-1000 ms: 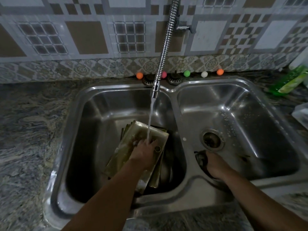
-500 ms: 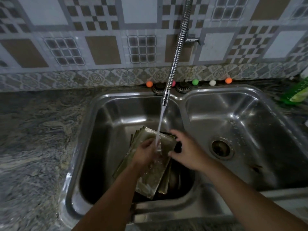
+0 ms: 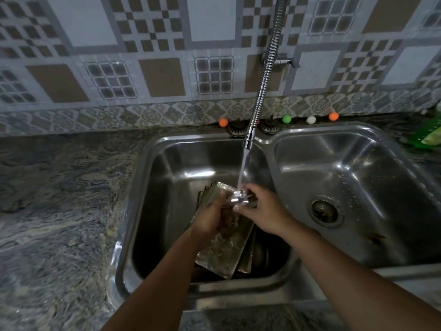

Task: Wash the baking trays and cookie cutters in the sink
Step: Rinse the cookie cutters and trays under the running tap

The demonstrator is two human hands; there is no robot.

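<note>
Both hands under tap stream [image 3: 241, 174] above trays [image 3: 224, 249]: left hand [image 3: 211, 217] and right hand [image 3: 260, 209] pinching small metal cutter [image 3: 238, 199].

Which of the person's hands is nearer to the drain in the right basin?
Right. The right hand is over the left basin's trays, just across the divider from the drain; the left hand lies farther left, beyond it.

Green bottle [image 3: 427, 134]: cut off at right edge. Small metal piece [image 3: 239, 198] between both hands, centre frame: blurred by running water, shape unclear. Lower trays [image 3: 245, 256]: mostly covered by top tray.
</note>
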